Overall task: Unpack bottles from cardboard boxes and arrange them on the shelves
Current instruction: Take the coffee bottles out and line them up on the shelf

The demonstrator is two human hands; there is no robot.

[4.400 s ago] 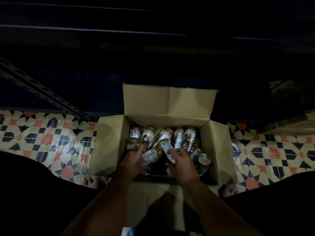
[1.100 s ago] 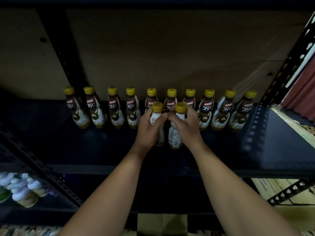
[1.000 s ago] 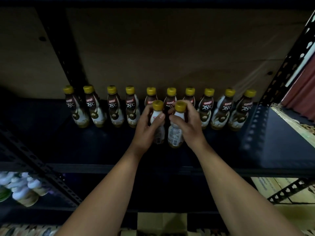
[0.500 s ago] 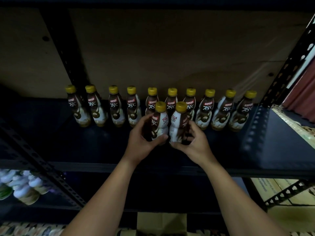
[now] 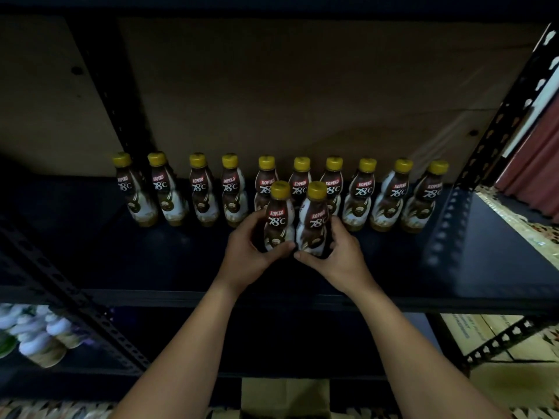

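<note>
left fingers [image 5: 260, 217] round bottle [image 5: 279, 219], right likewise

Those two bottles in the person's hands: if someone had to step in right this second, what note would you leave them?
Left hand grips the left front bottle; right hand grips the right front bottle. Both bottles stand upright, side by side, labels facing out, on the dark shelf.
Done: a back row of ten bottles lines the rear of the shelf, and these two begin a second row in front.
Left: let go of the pair, then fetch more from the cardboard box, whose edge shows below the shelves, and fill out the front row.
</note>
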